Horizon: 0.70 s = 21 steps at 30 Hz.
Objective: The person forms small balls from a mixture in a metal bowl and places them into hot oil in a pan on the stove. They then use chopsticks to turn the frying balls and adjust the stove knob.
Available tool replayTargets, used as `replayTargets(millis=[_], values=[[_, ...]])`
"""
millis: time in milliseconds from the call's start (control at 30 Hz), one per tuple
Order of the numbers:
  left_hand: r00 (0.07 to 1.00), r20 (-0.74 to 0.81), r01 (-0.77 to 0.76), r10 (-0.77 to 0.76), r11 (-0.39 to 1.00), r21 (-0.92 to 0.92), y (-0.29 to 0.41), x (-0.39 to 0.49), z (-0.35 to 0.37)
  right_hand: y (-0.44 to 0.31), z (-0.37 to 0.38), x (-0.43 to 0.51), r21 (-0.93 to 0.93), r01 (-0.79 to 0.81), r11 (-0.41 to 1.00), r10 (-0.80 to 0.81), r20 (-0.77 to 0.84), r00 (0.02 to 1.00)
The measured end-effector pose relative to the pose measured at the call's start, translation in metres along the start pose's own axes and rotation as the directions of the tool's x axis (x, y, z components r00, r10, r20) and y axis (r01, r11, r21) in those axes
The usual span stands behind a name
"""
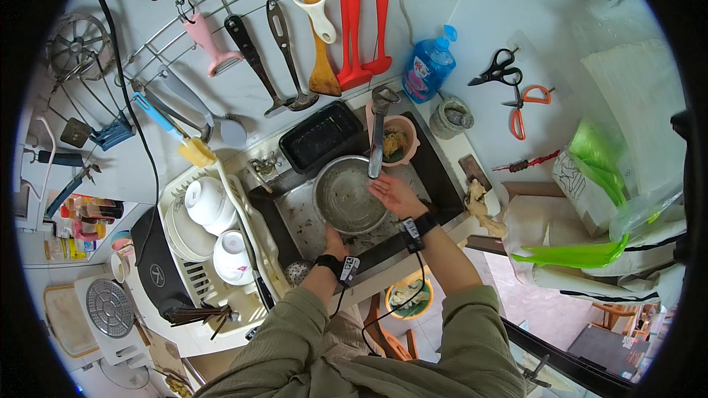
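Note:
A round metal basin [348, 196] sits in the stainless steel sink [290, 213], with cloudy streaks over its inside. My left hand [334, 242] holds it at the near left rim, the fingers partly hidden. Over the basin's right side, my right hand [397, 194] is held out with its fingertips at the mouth of the faucet [377, 143]. It appears to grasp nothing. Behind the faucet, a pink strainer bowl [410, 155] contains a yellowish scrubber and something dark green. Dark bits of debris dot the sink floor around the basin.
Left of the sink stands a cream dish rack [260, 243] with white bowls [207, 199] and plates. A black tray [321, 136] lies at the sink's back edge. Blue dish soap [428, 69] and a stone mortar [451, 118] stand behind right. Utensils hang from a wall rack [243, 3].

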<state>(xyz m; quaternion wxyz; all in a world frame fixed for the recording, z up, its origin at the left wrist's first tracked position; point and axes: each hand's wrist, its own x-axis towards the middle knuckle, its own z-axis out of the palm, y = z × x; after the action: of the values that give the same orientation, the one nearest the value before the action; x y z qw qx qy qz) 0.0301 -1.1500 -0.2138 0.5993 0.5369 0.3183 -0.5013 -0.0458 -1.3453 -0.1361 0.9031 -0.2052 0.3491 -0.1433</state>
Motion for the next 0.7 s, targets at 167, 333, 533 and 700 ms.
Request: replayTargets(millis=[167,333,533,700], values=[[0.964,0.090,-0.239,0.250,0.964,-0.117,0.012,-0.030,0.045,0.015,0.011,0.028,-0.055,0.017,0.998,-0.016,0.029,0.999],[0.732,0.662,0.065,0.161,0.950,-0.304,0.044,-0.021,0.102,-0.001,0.026,0.007,-0.242,0.159,0.957,-0.150,0.055,0.987],[0.471,0.881,0.371,0.051,0.895,-0.250,0.061,-0.030,0.122,-0.015,0.034,-0.023,-0.436,0.197,0.878,-0.187,0.065,0.980],[0.829,0.559,0.081,-0.004,0.990,-0.112,0.073,-0.061,0.136,0.020,0.037,-0.017,-0.788,0.527,0.317,-0.342,0.424,0.839]])
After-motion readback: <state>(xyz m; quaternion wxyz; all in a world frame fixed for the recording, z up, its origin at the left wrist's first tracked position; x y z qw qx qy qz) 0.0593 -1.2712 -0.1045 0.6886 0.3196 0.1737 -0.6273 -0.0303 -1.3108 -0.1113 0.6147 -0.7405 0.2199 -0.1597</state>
